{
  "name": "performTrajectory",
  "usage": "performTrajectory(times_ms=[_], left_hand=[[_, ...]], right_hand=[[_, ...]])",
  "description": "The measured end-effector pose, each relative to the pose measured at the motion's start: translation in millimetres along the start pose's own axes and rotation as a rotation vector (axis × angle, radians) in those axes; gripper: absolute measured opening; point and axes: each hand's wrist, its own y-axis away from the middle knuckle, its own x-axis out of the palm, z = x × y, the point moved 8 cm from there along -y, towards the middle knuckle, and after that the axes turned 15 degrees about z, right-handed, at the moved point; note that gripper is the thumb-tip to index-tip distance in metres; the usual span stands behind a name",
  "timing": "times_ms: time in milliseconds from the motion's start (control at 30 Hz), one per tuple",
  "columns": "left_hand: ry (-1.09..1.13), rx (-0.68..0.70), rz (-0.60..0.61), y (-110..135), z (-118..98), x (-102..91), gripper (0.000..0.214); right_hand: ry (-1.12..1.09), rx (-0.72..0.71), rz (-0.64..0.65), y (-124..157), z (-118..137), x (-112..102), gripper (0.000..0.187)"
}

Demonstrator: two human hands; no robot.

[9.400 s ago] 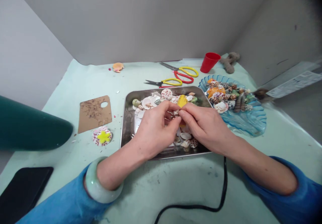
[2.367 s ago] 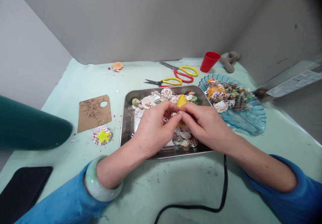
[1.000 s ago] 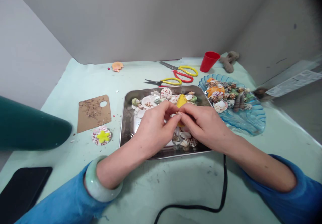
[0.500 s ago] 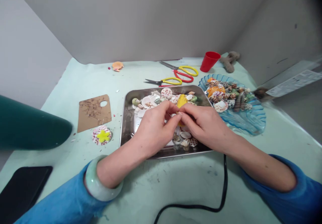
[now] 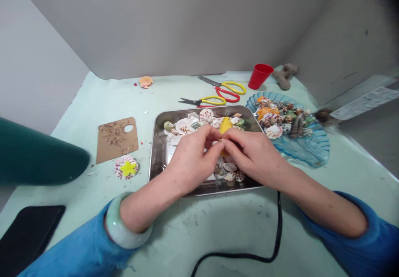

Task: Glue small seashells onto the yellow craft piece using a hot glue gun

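My left hand (image 5: 196, 154) and my right hand (image 5: 254, 154) meet above a metal tray (image 5: 160, 154), thumbs and fingertips pinched together. Whatever they pinch is hidden or too small to name. Under and around them the tray holds many seashells, such as white shells (image 5: 183, 125) at the back and small patterned shells (image 5: 230, 176) near the front. A yellow piece (image 5: 225, 124) lies just behind the fingertips. Left of the tray, a speckled scallop shell (image 5: 117, 170) carries a yellow star-shaped piece (image 5: 128, 168).
Two scissors (image 5: 213, 100) lie behind the tray, near a red cup (image 5: 260, 77). A blue shell-shaped dish (image 5: 316, 150) of shells stands right. At left are a brown card (image 5: 114, 140), a dark green cylinder (image 5: 40, 154) and a black flat object (image 5: 29, 235). A black cable (image 5: 240, 255) crosses the front.
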Motion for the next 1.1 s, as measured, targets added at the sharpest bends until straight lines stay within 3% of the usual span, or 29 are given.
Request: performTrajectory(times_ms=[800,1100], left_hand=[[0.056,0.001,-0.055,1.1,-0.2,-3.7,0.014],[-0.005,-0.006,-0.024,-0.3,1.4,-1.8,0.017]], right_hand=[[-0.039,0.024,-0.020,1.2,-1.6,-2.0,0.018],[-0.054,0.006,-0.036,0.7,0.2,-3.7,0.019]])
